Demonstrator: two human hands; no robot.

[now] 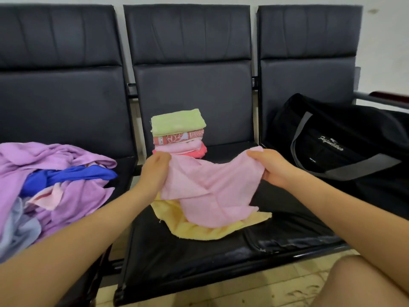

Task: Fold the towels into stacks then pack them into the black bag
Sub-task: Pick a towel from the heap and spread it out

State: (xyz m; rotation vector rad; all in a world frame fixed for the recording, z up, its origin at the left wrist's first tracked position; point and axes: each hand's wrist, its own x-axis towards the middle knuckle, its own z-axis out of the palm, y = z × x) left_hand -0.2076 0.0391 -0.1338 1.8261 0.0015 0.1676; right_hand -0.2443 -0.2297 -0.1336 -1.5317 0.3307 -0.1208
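On the left seat of the three-seat black bench (190, 258) a loose heap of unfolded towels (55, 185) was seen: one large lilac, one blue, one pale blue-grey and one pale pink piece could be counted. On the middle seat, against the backrest, one stack of folded towels (179, 134) was set, four high: light green on top, then a red patterned one, a pale pink one and a coral one at the bottom. In front of it one pink towel (210, 187) was held up by both hands, its upper edge pinched at one corner by the left hand (155, 171) and at the other by the right hand (272, 167). Its lower part was draped over one yellow towel (210, 231) lying flat on the seat. On the right seat one black bag (345, 147) was resting.
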